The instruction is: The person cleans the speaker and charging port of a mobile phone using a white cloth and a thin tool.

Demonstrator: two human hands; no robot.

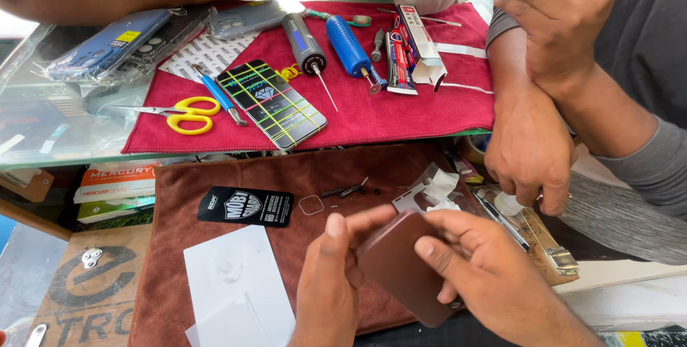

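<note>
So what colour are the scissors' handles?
Yellow: the metal-bladed scissors lie on the red cloth; head view.

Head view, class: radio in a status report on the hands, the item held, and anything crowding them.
Left hand and right hand both gripping flat brown rounded-corner phone-shaped slab. Held above brown cloth mat. Another person's hand resting close by on the right, not touching.

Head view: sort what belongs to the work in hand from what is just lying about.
In hand:
brown phone case, gripped by left hand and right hand
brown cloth beneath

Lying about:
yellow scissors
phone bound with bands
blue screwdriver
white sheet
black card
</note>
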